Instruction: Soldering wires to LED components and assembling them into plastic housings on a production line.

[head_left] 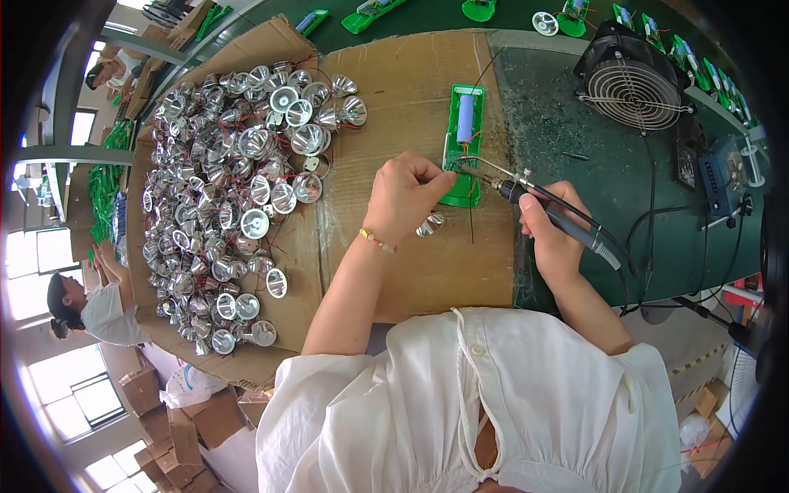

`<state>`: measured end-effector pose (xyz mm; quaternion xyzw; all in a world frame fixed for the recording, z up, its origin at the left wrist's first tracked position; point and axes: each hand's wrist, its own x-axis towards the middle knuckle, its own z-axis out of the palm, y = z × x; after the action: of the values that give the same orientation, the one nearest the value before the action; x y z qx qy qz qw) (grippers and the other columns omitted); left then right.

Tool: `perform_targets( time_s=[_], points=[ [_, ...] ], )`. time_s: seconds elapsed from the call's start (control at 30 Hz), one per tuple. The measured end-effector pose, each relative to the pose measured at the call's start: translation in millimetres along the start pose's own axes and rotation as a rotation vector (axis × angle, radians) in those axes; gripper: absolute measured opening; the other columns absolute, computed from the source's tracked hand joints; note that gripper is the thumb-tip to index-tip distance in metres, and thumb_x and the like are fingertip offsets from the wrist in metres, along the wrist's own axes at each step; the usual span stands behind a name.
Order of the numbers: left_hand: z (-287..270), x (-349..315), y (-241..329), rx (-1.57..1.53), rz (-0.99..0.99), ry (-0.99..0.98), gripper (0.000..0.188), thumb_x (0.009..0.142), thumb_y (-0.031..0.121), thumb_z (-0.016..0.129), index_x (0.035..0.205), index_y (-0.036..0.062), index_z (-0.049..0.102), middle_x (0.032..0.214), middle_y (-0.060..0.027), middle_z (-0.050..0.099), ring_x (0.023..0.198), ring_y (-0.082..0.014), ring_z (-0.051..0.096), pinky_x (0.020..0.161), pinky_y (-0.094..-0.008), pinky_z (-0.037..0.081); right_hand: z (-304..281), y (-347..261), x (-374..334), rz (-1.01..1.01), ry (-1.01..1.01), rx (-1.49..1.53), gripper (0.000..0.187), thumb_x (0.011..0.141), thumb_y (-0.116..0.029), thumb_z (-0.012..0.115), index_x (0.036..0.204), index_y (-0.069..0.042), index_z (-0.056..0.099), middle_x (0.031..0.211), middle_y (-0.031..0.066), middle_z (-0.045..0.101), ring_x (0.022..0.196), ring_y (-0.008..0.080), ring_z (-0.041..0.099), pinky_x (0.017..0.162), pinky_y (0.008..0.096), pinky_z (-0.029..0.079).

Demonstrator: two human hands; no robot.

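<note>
In my right hand (556, 230) is a soldering iron (567, 228), its thin metal guide and tip reaching left onto a green plastic housing (463, 194). The housing lies lengthwise on the cardboard, and a blue cylindrical battery cell (466, 120) with red wires sits in its far half. My left hand (408, 193) is closed in a pinch at the housing's left edge, close to the iron's tip. What its fingertips hold is too small to make out. A silver reflector lamp cup (430, 223) lies just below that hand, partly hidden by it.
A cardboard tray (283, 333) heaped with silver reflector cups (255, 141) fills the left. At the back right stands a black fan (629, 86) with a wire grille; beyond it is a blue box (725, 177). More green housings (690, 57) line the far edge. Another person (99, 304) is at left.
</note>
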<state>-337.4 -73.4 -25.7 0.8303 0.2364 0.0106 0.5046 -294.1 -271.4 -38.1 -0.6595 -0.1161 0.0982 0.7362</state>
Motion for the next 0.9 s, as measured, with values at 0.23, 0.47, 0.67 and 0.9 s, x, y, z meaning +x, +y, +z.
perform_targets(
  time_s=[0.23,0.47,0.67,0.9],
  points=[
    [-2,1,-2,-0.023,-0.019,-0.007,0.022,0.07,0.019,0.069,0.068,-0.0022,0.064,0.074,-0.0098,0.059,0.062,-0.0174,0.056,0.057,-0.0302,0.044,4,-4,-3,0.119,0.062,0.138,0.015,0.08,-0.011,0.063,0.079,-0.002,0.052,0.061,0.0039,0.056,0.051,0.0057,0.05,0.045,0.0187,0.04],
    [-3,2,1,-0.025,-0.036,-0.012,0.023,0.07,0.019,0.069,0.067,-0.0029,0.063,0.074,-0.0106,0.059,0.063,-0.0175,0.055,0.058,-0.0303,0.044,-4,-5,-6,0.021,0.083,0.087,0.016,0.081,-0.012,0.063,0.084,-0.002,0.052,0.064,0.0045,0.056,0.051,0.0065,0.051,0.047,0.0183,0.041],
    [-6,-1,11,0.023,-0.029,0.0,0.026,0.072,0.023,0.068,0.07,-0.0026,0.064,0.064,-0.0085,0.059,0.057,-0.0135,0.055,0.054,-0.0289,0.044,-20,-5,-6,-0.037,0.113,0.057,0.016,0.081,-0.011,0.063,0.084,-0.001,0.051,0.063,0.0048,0.056,0.052,0.0066,0.051,0.047,0.0186,0.041],
    [-7,3,11,0.217,0.014,-0.079,0.017,0.072,0.017,0.063,0.072,0.0004,0.067,0.058,-0.0076,0.063,0.05,-0.0103,0.057,0.051,-0.0259,0.046,-43,6,5,-0.054,0.223,-0.028,0.014,0.08,-0.008,0.062,0.083,0.0,0.052,0.063,0.0045,0.056,0.052,0.0066,0.05,0.048,0.0189,0.041]
  ],
)
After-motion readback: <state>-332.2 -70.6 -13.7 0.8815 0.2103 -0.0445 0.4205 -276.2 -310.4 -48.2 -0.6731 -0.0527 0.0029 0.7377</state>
